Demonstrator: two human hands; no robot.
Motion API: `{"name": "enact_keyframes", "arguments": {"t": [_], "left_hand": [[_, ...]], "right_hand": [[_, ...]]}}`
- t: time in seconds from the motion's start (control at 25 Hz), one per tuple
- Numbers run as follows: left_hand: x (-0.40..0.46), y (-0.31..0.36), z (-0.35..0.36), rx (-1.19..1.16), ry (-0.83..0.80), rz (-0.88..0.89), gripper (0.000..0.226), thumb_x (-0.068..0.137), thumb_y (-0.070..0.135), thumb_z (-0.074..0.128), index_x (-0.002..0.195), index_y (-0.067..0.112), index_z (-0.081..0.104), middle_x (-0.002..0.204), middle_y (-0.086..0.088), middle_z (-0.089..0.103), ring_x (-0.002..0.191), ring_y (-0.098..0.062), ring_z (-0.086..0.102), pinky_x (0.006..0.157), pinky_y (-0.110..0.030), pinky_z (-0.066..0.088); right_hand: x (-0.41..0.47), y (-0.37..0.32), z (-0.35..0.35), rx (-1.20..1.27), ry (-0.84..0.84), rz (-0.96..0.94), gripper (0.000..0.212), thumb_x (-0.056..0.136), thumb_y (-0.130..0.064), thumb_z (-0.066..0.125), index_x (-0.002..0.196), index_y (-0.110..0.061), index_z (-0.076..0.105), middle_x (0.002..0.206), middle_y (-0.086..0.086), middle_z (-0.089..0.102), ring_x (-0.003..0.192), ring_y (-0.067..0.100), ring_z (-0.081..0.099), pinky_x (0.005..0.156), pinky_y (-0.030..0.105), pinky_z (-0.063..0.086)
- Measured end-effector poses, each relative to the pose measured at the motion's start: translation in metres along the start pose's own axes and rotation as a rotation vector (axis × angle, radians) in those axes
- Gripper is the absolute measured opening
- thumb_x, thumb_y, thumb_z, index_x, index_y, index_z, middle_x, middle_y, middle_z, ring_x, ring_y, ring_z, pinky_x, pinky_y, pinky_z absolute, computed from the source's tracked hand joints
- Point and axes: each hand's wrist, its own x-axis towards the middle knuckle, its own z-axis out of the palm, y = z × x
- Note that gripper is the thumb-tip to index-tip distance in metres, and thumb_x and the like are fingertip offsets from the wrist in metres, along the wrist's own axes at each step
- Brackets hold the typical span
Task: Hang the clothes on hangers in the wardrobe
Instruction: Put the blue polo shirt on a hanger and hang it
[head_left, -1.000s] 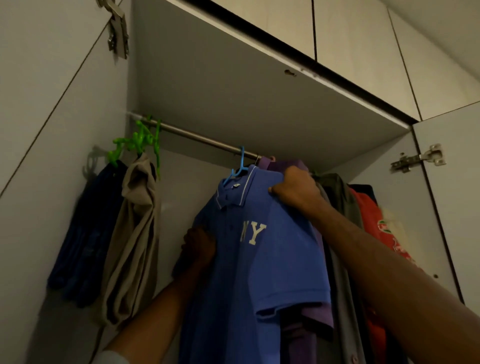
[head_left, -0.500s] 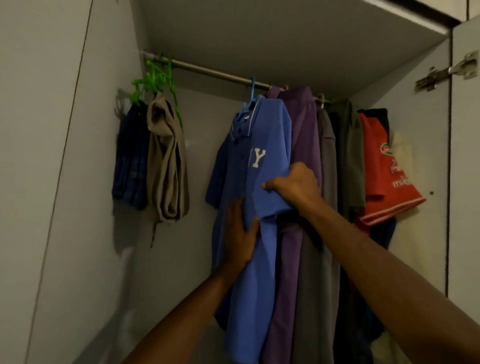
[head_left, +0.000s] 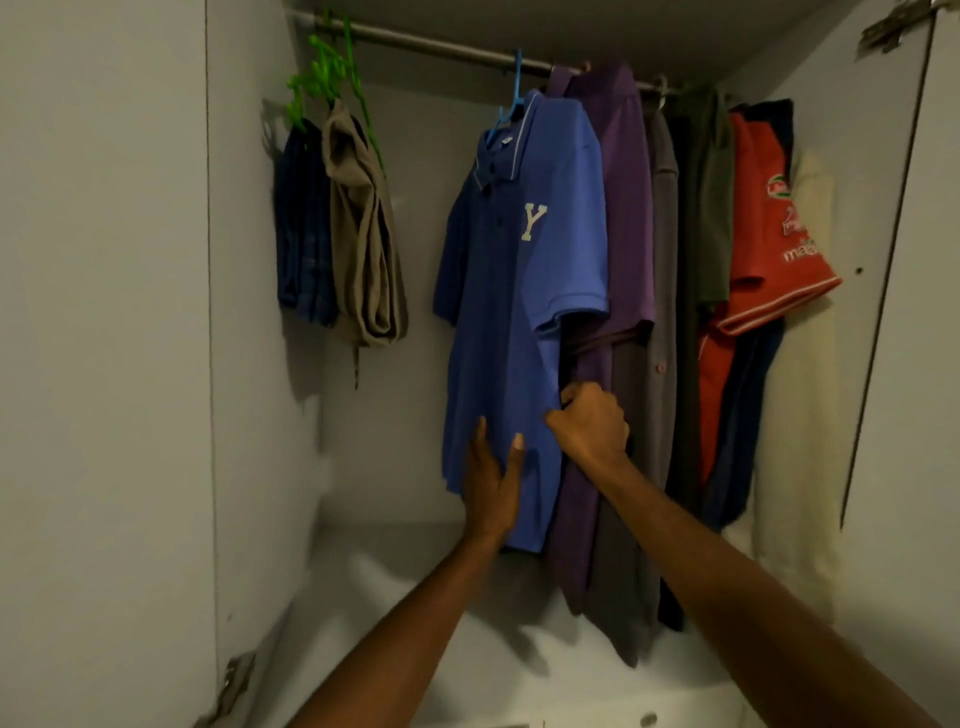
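A blue polo shirt (head_left: 524, 291) with a white "Y" hangs from a blue hanger (head_left: 511, 98) on the metal rail (head_left: 441, 47) of the wardrobe. My left hand (head_left: 493, 483) lies flat against the shirt's lower front, fingers apart. My right hand (head_left: 589, 423) is closed on the shirt's right side seam, low down. Behind it a purple shirt (head_left: 623, 208) hangs close against the blue one.
Green hangers (head_left: 322, 78) at the rail's left carry a dark blue garment (head_left: 301, 223) and a beige one (head_left: 363, 234). Right of the purple shirt hang grey, olive, red (head_left: 769, 249) and cream clothes. The white wardrobe floor (head_left: 415, 597) lies below; open doors stand on both sides.
Both hands have slid down the blue shirt, from collar and chest to its lower part. The view has tilted downward, so the rail now sits at the top edge.
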Motion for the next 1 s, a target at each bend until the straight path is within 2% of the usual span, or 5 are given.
{"name": "enact_keyframes", "arguments": {"t": [0.16, 0.28, 0.4, 0.68, 1.0], "left_hand": [[-0.058, -0.011, -0.043, 0.176, -0.031, -0.02, 0.089, 0.095, 0.075, 0.042, 0.163, 0.023, 0.019, 0.166, -0.003, 0.028, 0.15, -0.022, 0.032, 0.121, -0.041, 0.033], [-0.087, -0.013, -0.078, 0.43, -0.004, 0.028, 0.083, 0.099, 0.065, 0.047, 0.161, 0.015, 0.024, 0.161, -0.013, 0.034, 0.143, -0.028, 0.04, 0.115, -0.044, 0.04], [-0.126, -0.017, -0.098, 0.695, -0.068, 0.067, 0.075, 0.101, 0.052, 0.054, 0.157, 0.008, 0.032, 0.158, -0.02, 0.037, 0.14, -0.036, 0.044, 0.109, -0.049, 0.04], [-0.21, -0.015, -0.124, 0.832, -0.214, -0.084, 0.072, 0.101, 0.048, 0.056, 0.157, 0.011, 0.031, 0.162, -0.016, 0.03, 0.146, -0.033, 0.035, 0.113, -0.047, 0.035], [-0.271, 0.009, -0.083, 0.839, -0.251, -0.108, 0.071, 0.1, 0.04, 0.059, 0.157, 0.008, 0.03, 0.161, -0.021, 0.029, 0.147, -0.038, 0.031, 0.115, -0.051, 0.032]], "right_hand": [[-0.067, 0.03, 0.02, -0.017, -0.074, 0.071, 0.011, 0.089, -0.012, 0.06, 0.092, -0.008, 0.069, 0.088, 0.005, 0.07, 0.084, 0.029, 0.07, 0.065, 0.033, 0.055], [-0.109, 0.041, 0.034, -0.148, -0.207, -0.013, 0.034, 0.1, -0.014, 0.051, 0.133, -0.01, 0.056, 0.123, 0.013, 0.066, 0.109, 0.034, 0.065, 0.079, 0.034, 0.047], [-0.15, 0.052, 0.046, -0.308, -0.271, -0.135, 0.056, 0.098, -0.018, 0.056, 0.151, -0.007, 0.04, 0.149, 0.019, 0.048, 0.133, 0.038, 0.049, 0.105, 0.044, 0.04], [-0.234, 0.072, 0.043, -0.374, -0.334, -0.109, 0.073, 0.098, -0.038, 0.062, 0.158, -0.012, 0.029, 0.163, 0.02, 0.029, 0.148, 0.039, 0.031, 0.119, 0.051, 0.028], [-0.283, 0.12, -0.005, -0.387, -0.352, -0.132, 0.063, 0.105, -0.034, 0.05, 0.157, -0.007, 0.029, 0.165, 0.022, 0.023, 0.15, 0.039, 0.027, 0.12, 0.047, 0.025]]}}
